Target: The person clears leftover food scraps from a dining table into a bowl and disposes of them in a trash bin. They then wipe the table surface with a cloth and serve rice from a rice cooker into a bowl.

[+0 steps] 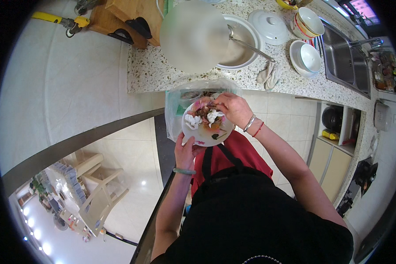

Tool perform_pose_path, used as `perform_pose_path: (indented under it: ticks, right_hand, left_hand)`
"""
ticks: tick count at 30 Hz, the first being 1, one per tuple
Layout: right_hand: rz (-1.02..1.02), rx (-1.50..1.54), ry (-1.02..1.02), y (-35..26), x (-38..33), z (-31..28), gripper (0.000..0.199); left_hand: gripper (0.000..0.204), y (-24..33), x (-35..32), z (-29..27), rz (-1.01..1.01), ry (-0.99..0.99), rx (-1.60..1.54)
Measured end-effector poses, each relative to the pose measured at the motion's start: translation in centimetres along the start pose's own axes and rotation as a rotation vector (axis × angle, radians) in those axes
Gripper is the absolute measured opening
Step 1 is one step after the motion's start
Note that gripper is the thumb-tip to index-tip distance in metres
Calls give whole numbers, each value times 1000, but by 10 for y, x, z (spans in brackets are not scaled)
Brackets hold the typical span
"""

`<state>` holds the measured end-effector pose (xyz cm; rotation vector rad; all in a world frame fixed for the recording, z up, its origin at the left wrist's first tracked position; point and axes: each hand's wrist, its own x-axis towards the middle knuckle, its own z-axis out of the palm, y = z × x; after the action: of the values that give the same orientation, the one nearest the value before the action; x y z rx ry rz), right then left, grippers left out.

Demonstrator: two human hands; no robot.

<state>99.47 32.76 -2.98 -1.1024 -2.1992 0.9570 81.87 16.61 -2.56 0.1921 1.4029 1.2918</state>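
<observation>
Left hand (185,152) grips a tilted plate (205,137) of scraps and tissues (203,115); right hand (234,108) pinches scraps over a plastic bag (177,103).

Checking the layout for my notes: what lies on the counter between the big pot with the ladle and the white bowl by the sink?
In the head view, a crumpled cloth lies between the pot and the bowl.

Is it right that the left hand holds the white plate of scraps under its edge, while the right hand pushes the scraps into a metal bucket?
Not quite. In the head view the right hand pushes scraps off the white plate into a clear plastic bag, not a bucket. The left hand holds the plate.
</observation>
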Motion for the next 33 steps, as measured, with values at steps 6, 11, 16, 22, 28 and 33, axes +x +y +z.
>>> perform_pose_path:
  ticks: [6, 11, 16, 22, 28, 33]
  right_hand:
    - [5, -44, -103, 16, 4, 27, 9]
    - [81, -36, -7, 17, 4, 36, 7]
    - [92, 191, -119, 17, -7, 37, 12]
    - [-11, -87, -252, 21, -6, 55, 14]
    - [53, -515, -35, 50, 23, 62, 12]
    - [101, 51, -49, 14, 26, 58, 15]
  left_hand:
    - [41, 7, 10, 10, -18, -30, -27]
    - [44, 12, 14, 17, -50, 4, 18]
    - [47, 18, 14, 26, -69, 4, 23]
    - [49, 20, 19, 33, -68, 4, 47]
    - [51, 24, 25, 37, -80, 8, 58]
    - [52, 31, 24, 40, -92, 26, 72]
